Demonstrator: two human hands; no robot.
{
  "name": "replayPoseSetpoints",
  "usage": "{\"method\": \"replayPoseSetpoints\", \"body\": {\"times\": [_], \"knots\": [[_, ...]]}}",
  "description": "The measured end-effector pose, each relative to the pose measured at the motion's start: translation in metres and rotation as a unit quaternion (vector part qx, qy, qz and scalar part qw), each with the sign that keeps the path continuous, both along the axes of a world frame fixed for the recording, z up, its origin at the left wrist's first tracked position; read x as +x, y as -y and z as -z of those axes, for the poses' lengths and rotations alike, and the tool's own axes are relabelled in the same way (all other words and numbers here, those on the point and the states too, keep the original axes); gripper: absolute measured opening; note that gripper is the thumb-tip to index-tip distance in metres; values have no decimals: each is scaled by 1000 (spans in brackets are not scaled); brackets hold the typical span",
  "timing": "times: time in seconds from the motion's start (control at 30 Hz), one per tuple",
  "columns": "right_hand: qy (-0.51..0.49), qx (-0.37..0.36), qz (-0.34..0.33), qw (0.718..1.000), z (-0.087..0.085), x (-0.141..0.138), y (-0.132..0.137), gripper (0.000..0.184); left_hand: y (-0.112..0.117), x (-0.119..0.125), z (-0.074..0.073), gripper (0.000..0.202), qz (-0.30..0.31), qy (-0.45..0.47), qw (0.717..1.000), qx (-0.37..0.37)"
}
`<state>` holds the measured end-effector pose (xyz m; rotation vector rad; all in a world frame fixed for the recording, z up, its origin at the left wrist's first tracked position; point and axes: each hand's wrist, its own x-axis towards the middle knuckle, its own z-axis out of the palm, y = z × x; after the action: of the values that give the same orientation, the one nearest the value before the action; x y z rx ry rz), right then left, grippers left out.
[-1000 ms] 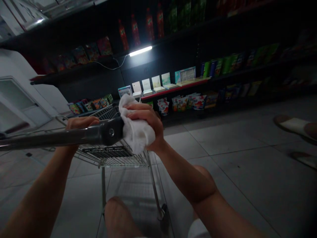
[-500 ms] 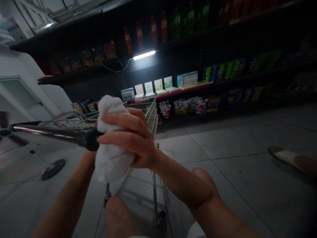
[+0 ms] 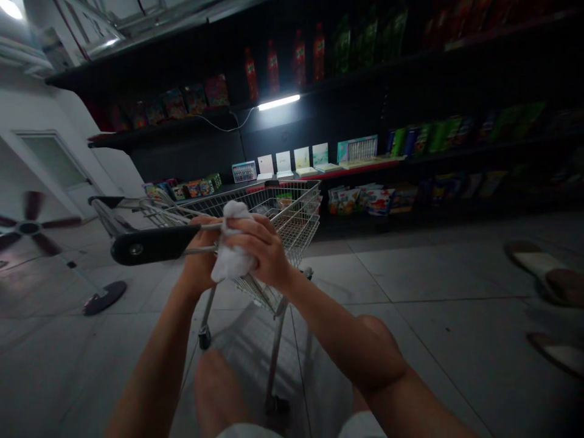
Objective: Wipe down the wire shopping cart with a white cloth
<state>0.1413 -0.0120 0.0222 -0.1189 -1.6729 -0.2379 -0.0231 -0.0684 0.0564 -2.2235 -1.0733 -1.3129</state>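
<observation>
My right hand [image 3: 266, 249] is closed around a crumpled white cloth [image 3: 232, 258], pressing it to the metal side bars of a shopping cart [image 3: 298, 219] just beyond the handle's black end piece [image 3: 155, 244]. On the far left of the cloth, my left hand [image 3: 201, 258] wraps round the same bars, its fingers partly hidden behind them. The cart's wire basket stretches away from me towards the shelves, and a green packet [image 3: 285, 199] lies inside it.
Dark shelves [image 3: 182, 146] with bottles, packets and books stand behind the cart, lit by a tube light [image 3: 279, 102]. A fan [image 3: 30, 228] and a round base [image 3: 107, 298] are on the left. Another person's sandalled foot [image 3: 542, 271] shows at right.
My hands and the cloth have moved away from me, from the handle's end onto the side bars. The cart appears turned, showing more of its basket. A second sandal has come into view.
</observation>
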Motion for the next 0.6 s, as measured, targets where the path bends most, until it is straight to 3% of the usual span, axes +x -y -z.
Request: {"method": "replayPoseSetpoints", "body": {"times": [0.07,0.17,0.23,0.3,0.43,0.5,0.6], "knots": [[-28,-79,-3,996,29,7,-25,17,-7,-10,-10,52,14,-40,999,15],[-30,-140,6,990,59,17,-46,17,-9,-20,-8,43,20,-36,999,30],[-18,-143,25,989,63,19,-44,18,-11,-21,-2,33,13,20,999,37],[-21,-121,31,992,56,15,-33,21,-14,-18,3,29,10,90,995,47],[16,-14,-6,1000,40,-14,-13,23,-22,-12,3,31,32,170,983,66],[34,11,-12,999,46,-29,-15,22,-24,-12,3,31,43,182,979,75],[20,-12,-7,1000,74,-38,-27,23,-26,-14,4,31,56,191,977,82]]}}
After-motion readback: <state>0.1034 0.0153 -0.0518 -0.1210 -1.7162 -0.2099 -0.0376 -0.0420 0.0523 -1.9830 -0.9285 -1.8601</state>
